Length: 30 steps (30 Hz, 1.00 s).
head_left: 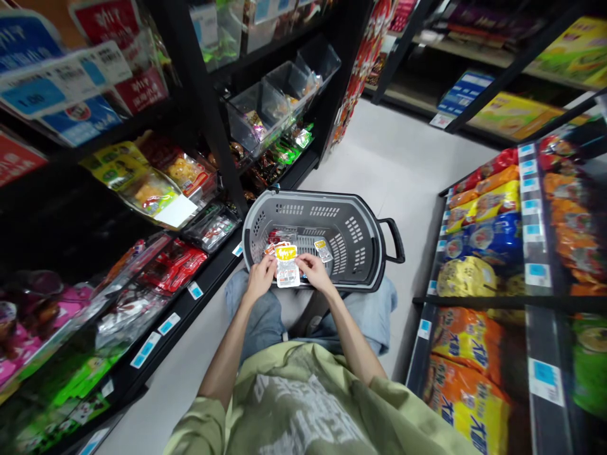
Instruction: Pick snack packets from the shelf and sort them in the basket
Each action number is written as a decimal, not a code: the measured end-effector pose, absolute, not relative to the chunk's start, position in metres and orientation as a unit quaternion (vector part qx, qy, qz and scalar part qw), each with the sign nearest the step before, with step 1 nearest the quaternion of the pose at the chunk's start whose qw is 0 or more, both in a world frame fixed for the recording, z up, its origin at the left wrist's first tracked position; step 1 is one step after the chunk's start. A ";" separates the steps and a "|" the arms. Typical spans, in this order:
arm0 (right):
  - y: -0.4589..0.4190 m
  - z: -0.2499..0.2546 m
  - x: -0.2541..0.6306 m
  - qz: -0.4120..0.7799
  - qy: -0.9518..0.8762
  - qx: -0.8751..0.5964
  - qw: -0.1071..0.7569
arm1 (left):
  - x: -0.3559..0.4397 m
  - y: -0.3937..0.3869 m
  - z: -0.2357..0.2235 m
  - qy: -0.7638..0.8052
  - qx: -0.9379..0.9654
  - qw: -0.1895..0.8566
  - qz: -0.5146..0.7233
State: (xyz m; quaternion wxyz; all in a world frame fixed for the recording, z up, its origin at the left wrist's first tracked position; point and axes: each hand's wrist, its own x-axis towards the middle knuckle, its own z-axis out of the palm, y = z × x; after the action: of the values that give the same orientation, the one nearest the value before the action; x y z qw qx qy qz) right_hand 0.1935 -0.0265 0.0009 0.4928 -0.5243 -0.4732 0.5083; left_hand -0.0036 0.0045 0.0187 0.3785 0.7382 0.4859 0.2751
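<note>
While left hand (262, 278) and right hand (315, 272) pinch packet (288, 272) over basket (327, 225) mid-frame, I'm perhaps reading blurred label (286, 253); next move needs steady grip.

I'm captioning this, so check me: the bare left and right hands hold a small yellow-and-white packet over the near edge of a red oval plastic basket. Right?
The oval plastic basket is grey, not red, as the head view shows. The bare left hand and bare right hand hold the small yellow-and-white packet over its near edge.
</note>
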 end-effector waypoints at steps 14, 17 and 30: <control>-0.030 0.014 0.194 0.530 -0.485 -0.505 0.478 | -0.004 0.004 0.017 0.492 0.737 0.379 0.266; -0.031 0.018 0.194 0.531 -0.481 -0.509 0.477 | -0.003 0.004 0.019 0.491 0.735 0.384 0.266; -0.030 0.018 0.196 0.555 -0.457 -0.484 0.500 | -0.004 0.005 0.030 0.459 0.745 0.412 0.253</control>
State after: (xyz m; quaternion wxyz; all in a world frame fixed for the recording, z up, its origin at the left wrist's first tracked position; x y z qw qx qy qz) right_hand 0.1964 -0.0297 0.0181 0.4997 -0.4836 -0.4569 0.5547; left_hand -0.0041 0.0054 0.0300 0.4125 0.7451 0.4590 0.2530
